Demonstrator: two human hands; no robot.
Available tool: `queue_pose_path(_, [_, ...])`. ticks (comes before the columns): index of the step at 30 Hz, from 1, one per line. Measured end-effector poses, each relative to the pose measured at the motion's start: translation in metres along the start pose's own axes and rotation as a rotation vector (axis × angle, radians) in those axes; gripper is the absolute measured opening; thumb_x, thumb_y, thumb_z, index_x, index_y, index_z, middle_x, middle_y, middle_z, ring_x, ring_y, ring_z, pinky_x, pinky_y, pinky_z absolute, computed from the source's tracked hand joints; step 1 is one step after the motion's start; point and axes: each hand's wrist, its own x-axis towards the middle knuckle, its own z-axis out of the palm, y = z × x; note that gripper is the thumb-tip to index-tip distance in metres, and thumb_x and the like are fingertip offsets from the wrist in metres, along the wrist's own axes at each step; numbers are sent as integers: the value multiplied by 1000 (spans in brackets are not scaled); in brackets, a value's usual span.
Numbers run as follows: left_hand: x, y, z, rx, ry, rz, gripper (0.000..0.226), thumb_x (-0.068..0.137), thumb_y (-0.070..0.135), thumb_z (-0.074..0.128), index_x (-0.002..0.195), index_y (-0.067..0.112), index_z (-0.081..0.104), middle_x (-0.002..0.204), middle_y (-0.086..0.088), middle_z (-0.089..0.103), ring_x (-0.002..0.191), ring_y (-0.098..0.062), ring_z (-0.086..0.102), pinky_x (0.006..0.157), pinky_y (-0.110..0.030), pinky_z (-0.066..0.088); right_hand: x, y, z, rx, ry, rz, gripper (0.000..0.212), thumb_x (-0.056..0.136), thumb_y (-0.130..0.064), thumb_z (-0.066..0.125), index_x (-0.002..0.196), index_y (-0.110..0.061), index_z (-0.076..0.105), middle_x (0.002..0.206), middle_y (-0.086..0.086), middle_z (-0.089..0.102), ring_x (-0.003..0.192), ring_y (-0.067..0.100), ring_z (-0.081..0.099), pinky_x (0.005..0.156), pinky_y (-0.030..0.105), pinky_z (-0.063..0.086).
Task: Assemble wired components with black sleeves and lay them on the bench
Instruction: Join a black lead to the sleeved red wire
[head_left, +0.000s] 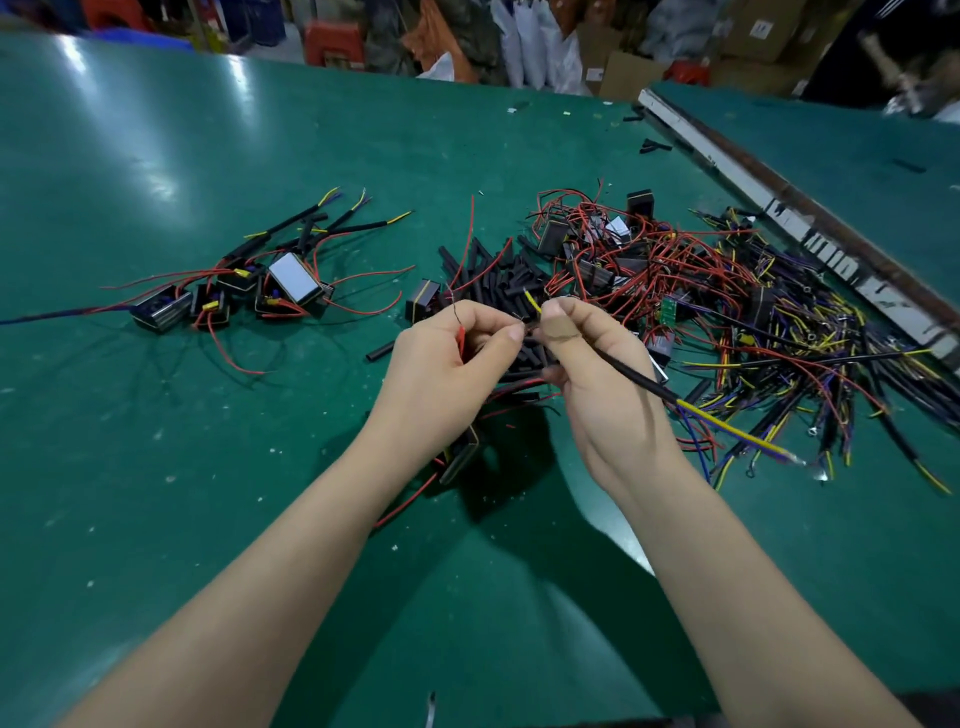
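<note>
My left hand (447, 358) pinches a red wire (461, 338) whose black boxed component (460, 457) hangs below my wrist. My right hand (587, 364), with a tan plaster on its thumb, grips a black-sleeved cable (639, 379) with yellow and blue cores sticking out to the right. A yellow wire tip (532, 301) shows above my thumbs, where both hands meet. Loose black sleeves (498, 280) lie piled just behind my hands on the green bench (260, 467).
Several sleeved, wired components (244, 291) lie in a group at the left. A tangle of boxes with red wires (623, 249) and a heap of yellow, purple and black cables (795, 332) fill the right. A metal rail (779, 208) borders the bench's right edge.
</note>
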Motion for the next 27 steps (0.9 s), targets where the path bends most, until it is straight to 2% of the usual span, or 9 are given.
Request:
queue_pose_path(5, [0,4,0,-78,-32,-23,15,90,10,61,79,20,64,62,6,57,59,-5,45,58,-17,37,0,1,4,145,-11,-166,5,91,-14,55,89,-16,59,85,-10,69,78,-1,60,71,13,45])
queue_pose_path(8, [0,7,0,-126,-52,-37,15,91,7,59,79,15,63,42,15,44,42,2,35,44,-8,28,0,1,4,34,9,-318,9,91,-8,56,90,-16,58,95,-6,69,93,4,61,84,17,45])
queue_pose_path(12, [0,9,-1,-197,-80,-69,17,91,1,56,79,12,62,39,16,47,38,4,40,43,-4,28,-1,-2,-1,-165,-49,-546,16,90,-3,55,91,-18,56,107,5,66,112,25,58,98,36,43])
queue_pose_path(15, [1,7,-1,-209,-88,-114,16,91,5,58,78,13,64,39,14,42,38,1,33,41,-9,26,-1,-2,-3,-323,9,-592,20,89,-9,61,90,-29,59,93,18,68,98,39,61,90,46,48])
queue_pose_path(18, [2,2,0,-133,-99,-107,12,90,12,62,80,16,66,43,15,37,41,0,28,41,-12,24,2,-1,-8,-484,94,-604,22,89,-12,64,89,-34,61,86,14,68,91,35,58,84,21,43])
queue_pose_path(19, [2,1,0,-100,-102,-94,11,90,15,63,80,18,67,44,15,38,43,0,29,43,-12,25,3,-1,-9,-512,127,-595,22,89,-12,64,91,-33,60,86,12,68,91,33,58,83,19,42])
queue_pose_path(22, [4,-2,-1,-67,-68,-74,10,90,22,63,84,20,69,42,15,39,43,0,32,45,-12,27,6,-6,-15,-424,172,-517,19,92,-9,62,93,-26,55,84,10,66,88,25,64,83,30,49])
queue_pose_path(24, [6,-5,-4,-47,-19,-55,11,91,24,62,84,20,69,43,15,40,45,0,33,47,-14,28,9,-10,-20,-310,102,-452,23,93,-2,57,95,-20,43,73,2,66,76,11,65,78,22,48])
queue_pose_path(27, [7,-3,-7,-29,-20,-4,13,92,23,60,92,15,71,43,18,44,45,2,38,48,-9,29,12,-10,-20,-149,-22,-280,28,95,3,49,91,-19,32,58,-2,64,63,6,62,72,17,47])
